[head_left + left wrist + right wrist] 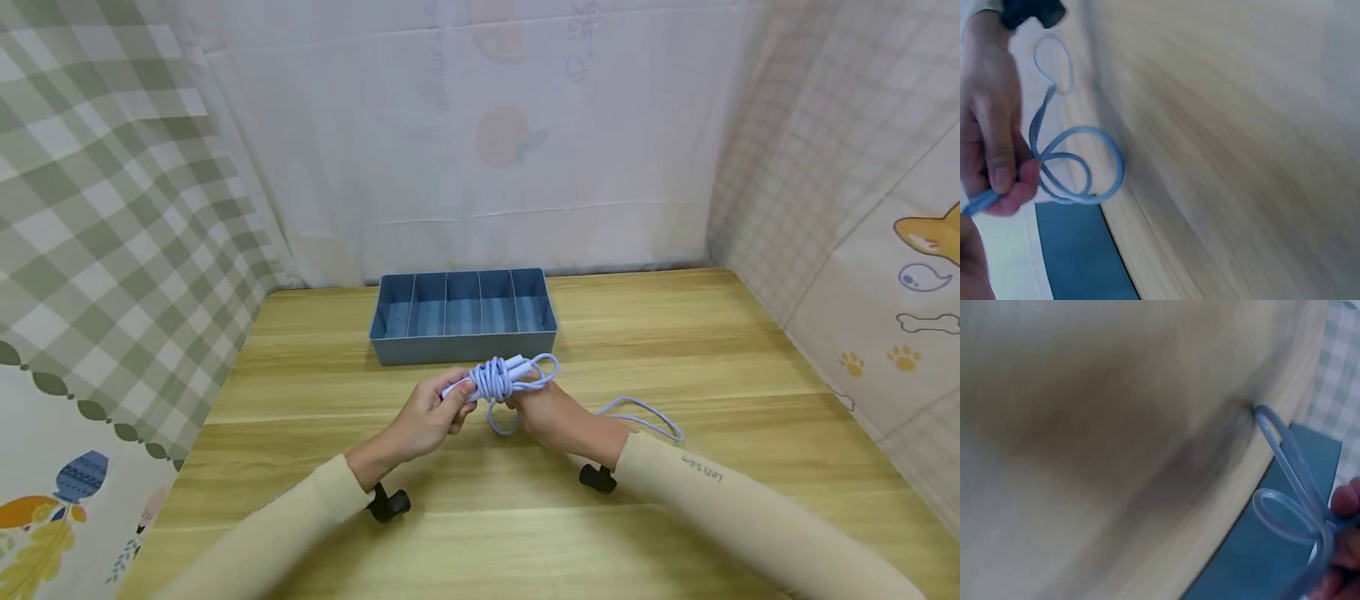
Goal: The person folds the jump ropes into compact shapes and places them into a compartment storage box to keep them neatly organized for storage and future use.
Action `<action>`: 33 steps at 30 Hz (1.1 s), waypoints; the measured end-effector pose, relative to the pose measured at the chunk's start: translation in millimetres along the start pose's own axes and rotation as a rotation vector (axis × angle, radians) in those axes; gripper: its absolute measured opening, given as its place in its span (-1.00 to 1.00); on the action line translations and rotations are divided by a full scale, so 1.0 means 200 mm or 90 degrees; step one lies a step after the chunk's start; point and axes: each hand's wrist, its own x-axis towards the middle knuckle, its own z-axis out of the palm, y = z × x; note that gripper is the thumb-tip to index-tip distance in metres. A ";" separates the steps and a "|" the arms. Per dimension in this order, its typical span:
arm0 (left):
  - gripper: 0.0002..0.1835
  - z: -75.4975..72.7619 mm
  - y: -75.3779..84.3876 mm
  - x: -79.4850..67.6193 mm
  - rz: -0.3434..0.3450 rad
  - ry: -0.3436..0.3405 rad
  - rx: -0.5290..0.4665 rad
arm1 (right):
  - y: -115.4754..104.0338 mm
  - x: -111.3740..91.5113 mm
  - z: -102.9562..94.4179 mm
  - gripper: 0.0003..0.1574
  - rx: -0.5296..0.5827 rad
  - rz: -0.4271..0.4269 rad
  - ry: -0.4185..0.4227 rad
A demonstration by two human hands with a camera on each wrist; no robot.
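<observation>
A lavender jump rope (492,381) has its cord coiled round the middle of its two pale handles, which lie side by side. My left hand (427,421) grips the left end of this bundle, thumb on top. Behind and below the bundle's right end is my right hand (551,412). In the left wrist view, the right hand's thumb and index finger pinch the cord (985,200). Loops of cord (1116,165) stand out beside those fingers, and a longer loop (660,421) trails right past the right wrist.
A blue-grey tray (465,346) with several compartments stands on the wooden table (637,333), just beyond the hands. Hanging cloth (465,233) closes off the back, with more cloth at both sides. A small black camera (388,504) sits under the left wrist.
</observation>
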 end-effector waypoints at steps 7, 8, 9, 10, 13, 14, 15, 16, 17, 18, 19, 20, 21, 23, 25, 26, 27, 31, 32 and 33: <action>-0.71 0.01 0.00 0.02 -0.027 0.144 0.022 | -0.05 -0.05 0.03 -0.90 -0.078 0.041 -0.008; -0.70 0.01 0.00 0.03 -0.026 0.163 0.024 | -0.05 -0.06 0.03 -0.88 -0.072 0.034 -0.011; -0.70 0.00 0.00 0.03 -0.025 0.179 0.028 | -0.06 -0.06 0.04 -0.87 -0.063 0.030 -0.014; -0.69 -0.01 0.00 0.04 -0.026 0.193 0.030 | -0.06 -0.07 0.04 -0.85 -0.055 0.026 -0.017; -0.70 -0.02 0.00 0.04 -0.038 0.226 0.048 | -0.08 -0.09 0.05 -0.83 -0.032 0.025 -0.015; -0.71 -0.03 0.00 0.04 -0.043 0.232 0.068 | -0.10 -0.09 0.06 -0.82 -0.036 0.022 -0.011; -0.72 -0.03 -0.01 0.04 -0.043 0.241 0.094 | -0.11 -0.10 0.06 -0.81 -0.042 0.021 -0.009; -0.74 -0.04 -0.01 0.03 -0.039 0.252 0.123 | -0.12 -0.11 0.06 -0.81 -0.055 0.016 -0.007; -0.75 -0.04 -0.02 0.03 -0.033 0.263 0.159 | -0.13 -0.11 0.06 -0.80 -0.072 0.009 -0.004; -0.77 -0.04 -0.03 0.03 -0.027 0.271 0.197 | -0.14 -0.12 0.06 -0.78 -0.091 0.000 -0.001; -0.78 -0.05 -0.04 0.03 -0.017 0.277 0.235 | -0.16 -0.12 0.06 -0.78 -0.111 -0.010 0.003; -0.79 -0.05 -0.04 0.02 -0.007 0.282 0.268 | -0.17 -0.13 0.06 -0.76 -0.129 -0.021 0.008; -0.80 -0.06 -0.05 0.02 0.000 0.288 0.298 | -0.18 -0.14 0.06 -0.76 -0.149 -0.035 0.013; -0.80 -0.07 -0.06 0.01 0.006 0.291 0.341 | -0.21 -0.15 0.04 -0.75 -0.175 -0.072 0.027; -0.80 -0.08 -0.07 0.01 0.002 0.283 0.376 | -0.22 -0.15 0.02 -0.77 -0.200 -0.126 0.049; -0.81 -0.08 -0.08 0.00 0.000 0.274 0.392 | -0.23 -0.15 0.01 -0.80 -0.212 -0.160 0.063; -0.82 -0.08 -0.08 0.00 -0.007 0.260 0.404 | -0.23 -0.14 -0.01 -0.83 -0.222 -0.195 0.080; -0.84 -0.06 -0.08 -0.02 -0.021 0.185 0.435 | -0.23 -0.11 -0.07 -0.91 -0.249 -0.301 0.140; -0.83 -0.05 -0.08 -0.02 -0.022 0.169 0.441 | -0.23 -0.10 -0.09 -0.89 -0.251 -0.314 0.149; -0.82 -0.05 -0.08 -0.02 -0.023 0.156 0.445 | -0.23 -0.09 -0.10 -0.88 -0.252 -0.322 0.154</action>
